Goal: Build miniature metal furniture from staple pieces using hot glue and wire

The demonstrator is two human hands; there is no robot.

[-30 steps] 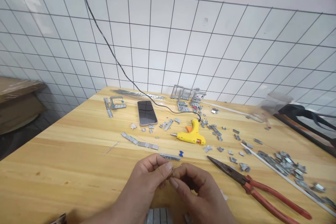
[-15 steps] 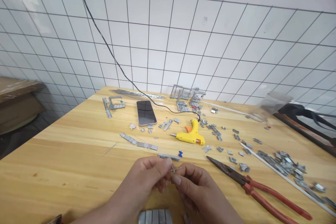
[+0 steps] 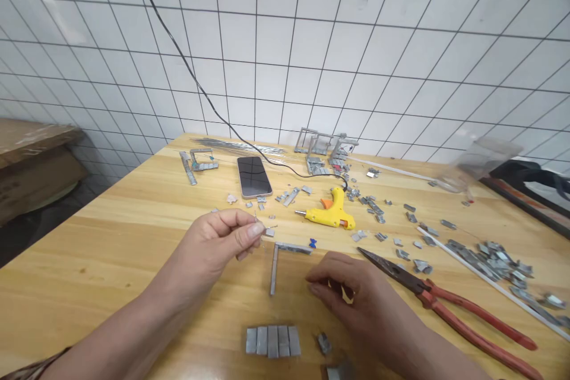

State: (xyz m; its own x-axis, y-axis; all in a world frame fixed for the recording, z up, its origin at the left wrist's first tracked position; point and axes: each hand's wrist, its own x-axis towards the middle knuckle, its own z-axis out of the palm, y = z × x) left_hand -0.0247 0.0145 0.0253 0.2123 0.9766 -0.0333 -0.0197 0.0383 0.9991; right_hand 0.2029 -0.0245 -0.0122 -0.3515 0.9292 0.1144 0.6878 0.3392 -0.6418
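Observation:
My left hand (image 3: 218, 243) is raised a little above the wooden table (image 3: 133, 237) and pinches a thin bent metal wire (image 3: 262, 227) between thumb and forefinger. My right hand (image 3: 356, 297) rests low on the table with its fingers curled; whether it holds anything I cannot tell. Between the two hands lies an L-shaped strip of grey metal pieces (image 3: 278, 258). A flat block of joined grey metal pieces (image 3: 273, 341) lies near the table's front edge, below the hands.
Red-handled long-nose pliers (image 3: 440, 303) lie right of my right hand. A yellow glue gun (image 3: 328, 214) with a black cable, a phone (image 3: 253, 177), several small metal frames (image 3: 325, 148) and scattered grey metal bits (image 3: 485, 252) lie farther back. A tiled wall stands behind.
My hands were together, twisting the wire; they have parted. The left hand has lifted the wire up and to the left, and the right hand has dropped to the table. The camera has tilted down.

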